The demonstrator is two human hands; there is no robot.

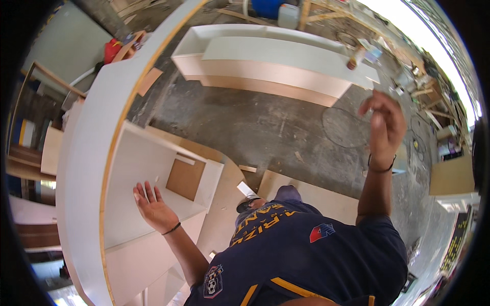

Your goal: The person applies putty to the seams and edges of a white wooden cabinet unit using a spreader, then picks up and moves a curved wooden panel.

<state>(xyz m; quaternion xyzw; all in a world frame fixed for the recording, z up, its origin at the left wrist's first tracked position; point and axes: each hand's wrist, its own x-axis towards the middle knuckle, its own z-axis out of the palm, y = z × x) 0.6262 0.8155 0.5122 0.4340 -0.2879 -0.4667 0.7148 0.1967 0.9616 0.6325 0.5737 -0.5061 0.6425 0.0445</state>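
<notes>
My left hand [154,208] is open, palm up with fingers spread, in front of an open white cabinet [133,163]. Nothing lies in it, and I cannot tell whether it touches the cabinet. A brown panel [186,177] shows inside that cabinet. On the other side, my right hand [386,125] is raised above the floor with its fingers loosely bent and apart. It appears to hold nothing. Beyond it stands a long white cabinet box [275,76] with a white board [275,53] along its top.
A tall white panel with a raw edge [84,168] rises at my left. Thin boards [316,196] lie by my feet on the grey concrete floor [255,122]. A bottle [356,58] is at the long box's right end. Cable loops [347,145] and clutter lie farther right.
</notes>
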